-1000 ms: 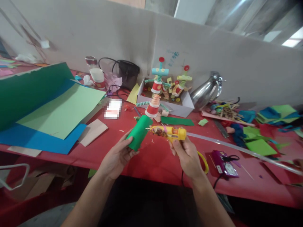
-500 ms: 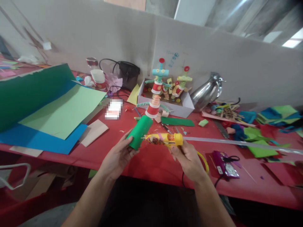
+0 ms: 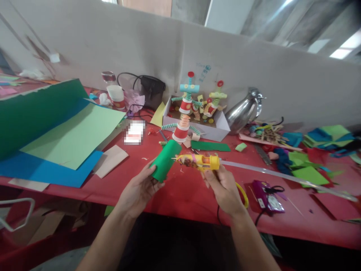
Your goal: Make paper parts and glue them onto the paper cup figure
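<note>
My left hand [image 3: 138,190] is wrapped round the lower end of a green paper tube [image 3: 166,160], holding it tilted above the red table [image 3: 180,188]. My right hand [image 3: 222,186] grips a yellow glue gun [image 3: 200,161] stuck over with paper scraps. Its nozzle points left and touches the upper part of the tube. A long clear glue stick [image 3: 282,177] juts out of the gun's back toward the right.
Large green, light green and blue paper sheets [image 3: 56,128] lie at left. A white box [image 3: 197,120] with paper-cup robot figures stands behind the tube, beside a steel jug [image 3: 244,111] and a black bag [image 3: 150,88]. Coloured paper scraps [image 3: 316,150] and a purple packet [image 3: 265,192] lie at right.
The glue gun's nozzle has stayed at the tube while the gun tilted slightly; the trailing glue stick swung up and then back down. The left hand kept the tube nearly still.
</note>
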### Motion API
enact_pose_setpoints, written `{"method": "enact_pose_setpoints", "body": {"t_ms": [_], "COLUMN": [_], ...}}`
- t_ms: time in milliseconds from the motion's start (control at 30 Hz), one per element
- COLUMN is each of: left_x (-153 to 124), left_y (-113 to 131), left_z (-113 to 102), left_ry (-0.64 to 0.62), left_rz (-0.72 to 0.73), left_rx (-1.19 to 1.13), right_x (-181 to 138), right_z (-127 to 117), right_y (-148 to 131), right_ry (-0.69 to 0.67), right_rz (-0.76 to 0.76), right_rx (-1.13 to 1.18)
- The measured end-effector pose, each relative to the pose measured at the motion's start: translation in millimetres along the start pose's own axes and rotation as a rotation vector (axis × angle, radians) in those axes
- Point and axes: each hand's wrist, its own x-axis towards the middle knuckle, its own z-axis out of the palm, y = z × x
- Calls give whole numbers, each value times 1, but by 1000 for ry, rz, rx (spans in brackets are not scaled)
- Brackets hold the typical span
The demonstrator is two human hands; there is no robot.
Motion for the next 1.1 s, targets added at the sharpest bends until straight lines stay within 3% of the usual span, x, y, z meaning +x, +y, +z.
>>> {"method": "enact_pose_setpoints", "body": {"t_ms": [167,267,367,433,500,600,700,767,833,900,1000,1100], "left_x": [2,2,4,8,14,28,44,54,60,65,70,78], "left_y": [0,3,15,29,44,66,81,86,90,93,98,102], "left_z": [-5,-7,-6,-2,4,14,21,27,35,46,66,80], "left_ry": [-2,-2,62,88,67,-23,-128,-194,-245,-283,-320,-322], "left_rz": [11,14,34,89,165,282,338,348,365,381,383,407], "left_rx": [40,41,45,47,71,156,221,276,342,399,478,534], "right_x": [7,20,45,65,80,90,89,91,99,112,135,155], "right_z": [0,-5,-21,-39,-59,-85,-99,-97,-87,-71,-51,-43], "right_y": [-3,5,33,61,89,117,115,94,60,21,-29,-49], "right_ry": [40,132,286,433,515,435,440,456,392,180,-214,-441], "right_rz": [39,110,287,431,580,733,768,637,321,50,17,100], "right_rx": [30,177,320,294,173,-184,-364,-525,-468,-123,192,288]}}
